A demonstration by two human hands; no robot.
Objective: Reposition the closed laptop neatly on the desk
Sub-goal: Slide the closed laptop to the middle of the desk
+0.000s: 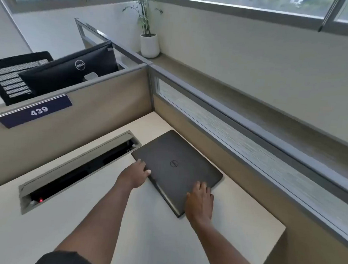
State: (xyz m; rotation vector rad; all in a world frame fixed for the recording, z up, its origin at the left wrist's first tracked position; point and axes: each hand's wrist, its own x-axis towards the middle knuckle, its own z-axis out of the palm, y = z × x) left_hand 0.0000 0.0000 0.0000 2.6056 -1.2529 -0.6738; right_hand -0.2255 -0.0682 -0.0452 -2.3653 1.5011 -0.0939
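A closed dark grey laptop (175, 162) with a round logo lies flat on the pale desk (143, 221), turned at an angle to the desk's edges and near the far right corner. My left hand (134, 175) grips its near left edge, thumb on the lid. My right hand (200, 200) rests with fingers spread on the lid over the near right corner. Both forearms reach in from the bottom of the view.
An open cable tray (79, 167) with a red light is cut into the desk left of the laptop. Beige partitions (88, 114) wall the desk at back and right, one bearing a "439" sign. Beyond stand a monitor (70, 72), a chair and a potted plant (149, 42).
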